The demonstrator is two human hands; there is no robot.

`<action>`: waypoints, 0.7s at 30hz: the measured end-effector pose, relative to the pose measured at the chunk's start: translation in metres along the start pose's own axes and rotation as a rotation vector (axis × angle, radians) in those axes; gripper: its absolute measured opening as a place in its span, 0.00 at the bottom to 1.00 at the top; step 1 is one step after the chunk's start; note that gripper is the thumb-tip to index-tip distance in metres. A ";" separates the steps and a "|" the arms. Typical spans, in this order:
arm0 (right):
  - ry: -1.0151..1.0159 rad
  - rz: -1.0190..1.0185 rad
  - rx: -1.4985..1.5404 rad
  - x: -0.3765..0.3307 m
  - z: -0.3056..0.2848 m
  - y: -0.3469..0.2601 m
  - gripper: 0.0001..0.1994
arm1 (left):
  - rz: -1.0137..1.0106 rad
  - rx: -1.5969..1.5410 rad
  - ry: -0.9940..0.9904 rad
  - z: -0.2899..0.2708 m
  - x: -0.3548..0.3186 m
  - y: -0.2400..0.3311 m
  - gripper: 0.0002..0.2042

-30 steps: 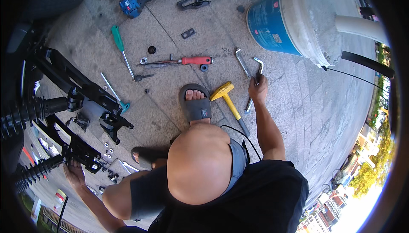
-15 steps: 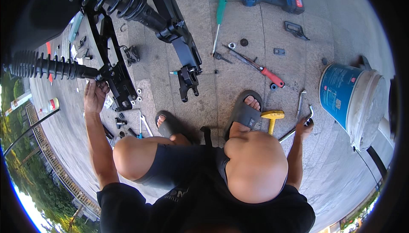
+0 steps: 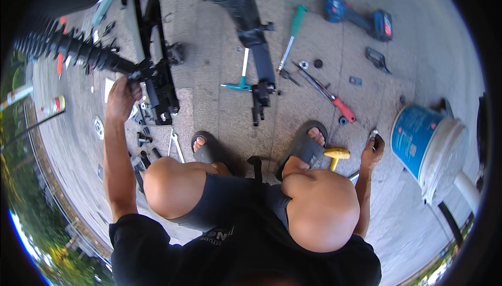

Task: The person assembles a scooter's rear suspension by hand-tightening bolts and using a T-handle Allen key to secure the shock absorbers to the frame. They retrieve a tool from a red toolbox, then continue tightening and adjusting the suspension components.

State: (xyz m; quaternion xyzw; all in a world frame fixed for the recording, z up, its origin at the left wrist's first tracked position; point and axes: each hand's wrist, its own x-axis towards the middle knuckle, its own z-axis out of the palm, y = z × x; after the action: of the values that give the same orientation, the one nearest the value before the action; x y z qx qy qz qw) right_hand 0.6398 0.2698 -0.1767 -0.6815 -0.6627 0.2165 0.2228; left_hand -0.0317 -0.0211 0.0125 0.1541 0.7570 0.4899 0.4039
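Observation:
On the left, the fingers of my left hand [image 3: 123,98] are closed about the lower end of a black shock absorber [image 3: 83,50] with a coil spring. That end meets a black metal bracket arm [image 3: 159,90]. A second black arm [image 3: 261,71], blurred, hangs further right. My right hand [image 3: 372,155], low on the right, is closed round a silver wrench [image 3: 375,133]; its tip pokes out above the fingers and most of it is hidden. Beside that hand lies a yellow hammer [image 3: 337,154].
A blue and white bucket [image 3: 418,139] stands at the right. On the paving lie a blue cordless impact wrench [image 3: 358,16], a green-handled screwdriver [image 3: 297,22], a red-handled tool [image 3: 343,109], a teal T-handle [image 3: 243,84] and an open-end spanner [image 3: 176,145]. My sandalled feet are in front.
My view has shifted, with the hanging arms now further right and blurred. My right hand has shifted slightly, and less of the silver wrench shows. My left hand stays at the shock absorber.

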 end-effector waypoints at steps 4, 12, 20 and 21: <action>-0.316 -0.169 0.275 0.027 0.034 -0.114 0.13 | 0.044 -0.393 -0.076 0.010 -0.001 0.002 0.13; -0.744 -0.628 0.511 0.026 0.075 -0.307 0.13 | -0.025 -0.169 0.034 0.027 -0.003 0.019 0.18; -0.399 -0.912 0.126 0.058 0.082 -0.383 0.25 | 0.169 -0.058 -0.119 0.007 -0.017 -0.006 0.25; -0.391 -0.940 0.106 0.061 0.085 -0.383 0.26 | 0.143 -0.150 -0.098 -0.003 -0.022 -0.026 0.27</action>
State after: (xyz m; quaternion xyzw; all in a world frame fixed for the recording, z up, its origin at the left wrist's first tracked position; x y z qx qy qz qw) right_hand 0.2828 0.3410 -0.0188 -0.2443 -0.9150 0.2493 0.2022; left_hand -0.0154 -0.0493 0.0006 0.2006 0.6846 0.5648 0.4148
